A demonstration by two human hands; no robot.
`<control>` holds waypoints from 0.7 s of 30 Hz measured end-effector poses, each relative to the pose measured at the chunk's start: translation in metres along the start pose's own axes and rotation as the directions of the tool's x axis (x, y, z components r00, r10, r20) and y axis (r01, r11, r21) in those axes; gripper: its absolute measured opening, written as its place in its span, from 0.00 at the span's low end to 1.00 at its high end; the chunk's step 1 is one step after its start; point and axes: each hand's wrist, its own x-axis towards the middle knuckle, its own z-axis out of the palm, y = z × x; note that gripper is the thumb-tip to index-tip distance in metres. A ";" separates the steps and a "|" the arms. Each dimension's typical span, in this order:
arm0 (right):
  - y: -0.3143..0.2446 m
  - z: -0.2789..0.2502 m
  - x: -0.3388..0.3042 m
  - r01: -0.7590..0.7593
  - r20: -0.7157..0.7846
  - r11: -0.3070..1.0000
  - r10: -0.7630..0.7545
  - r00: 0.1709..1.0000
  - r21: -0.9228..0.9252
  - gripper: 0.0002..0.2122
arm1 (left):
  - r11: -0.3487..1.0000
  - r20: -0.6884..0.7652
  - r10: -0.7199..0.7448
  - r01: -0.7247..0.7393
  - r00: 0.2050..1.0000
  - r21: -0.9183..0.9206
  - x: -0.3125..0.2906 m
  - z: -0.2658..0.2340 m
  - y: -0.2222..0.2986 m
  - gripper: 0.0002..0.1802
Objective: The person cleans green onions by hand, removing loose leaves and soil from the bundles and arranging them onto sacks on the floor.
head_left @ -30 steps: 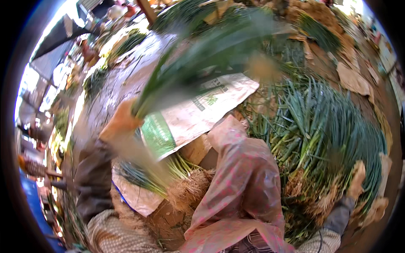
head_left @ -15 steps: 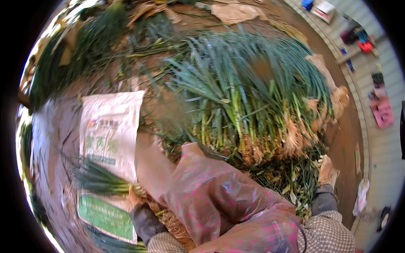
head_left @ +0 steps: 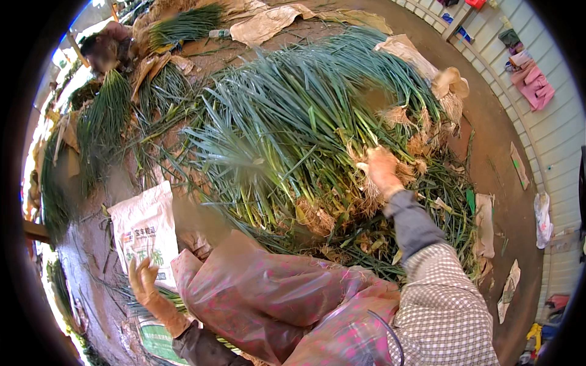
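Observation:
A big heap of green onions lies in front of me, its dark green leaves pointing away and its shaggy roots toward me. Into the root ends at the right of the heap reaches my right hand, its fingers closed round some of the stalks. My left hand is raised at the lower left with its fingers spread, holding nothing. Beside it lies a white printed sack. Below that, a few more green onions lie by a green and white sack, partly hidden by my left arm.
A pink-patterned apron covers my lap. Loose leaves and trimmings litter the ground right of the heap. At the far left, a person is near other bundles of green onions. A pale ribbed wall stands at the right.
My right hand has moved forward and left from the heap's right edge onto the root ends. My left hand has let go of the small green onion bunch and lifted. The view has shifted.

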 end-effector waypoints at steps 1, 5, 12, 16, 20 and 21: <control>0.001 0.004 0.011 -0.127 0.258 0.990 0.106 0.960 0.067 0.14 | 0.999 0.114 0.031 -0.036 0.993 0.035 -0.008 0.029 0.023 0.21; 0.000 -0.044 0.013 -0.151 0.291 0.952 0.069 0.954 0.268 0.20 | 0.942 0.469 -0.028 0.180 0.883 -0.282 -0.083 0.149 0.077 0.13; -0.022 -0.050 -0.116 0.469 -0.250 0.804 -0.400 0.882 0.366 0.13 | 0.552 0.957 -0.233 0.833 0.171 -0.014 -0.211 0.302 0.001 0.25; -0.006 -0.077 -0.151 -0.154 0.296 0.424 -0.291 0.910 0.892 0.15 | 0.250 0.957 -0.278 0.968 0.080 -0.009 -0.238 0.310 -0.002 0.16; 0.017 -0.076 -0.125 -0.447 0.497 0.245 -0.209 0.842 0.860 0.17 | 0.312 0.951 -0.258 0.946 0.170 -0.085 -0.245 0.312 0.000 0.18; 0.006 -0.087 -0.107 -0.475 0.533 0.282 -0.188 0.825 0.834 0.18 | 0.382 0.941 -0.256 0.917 0.223 -0.114 -0.246 0.311 -0.004 0.19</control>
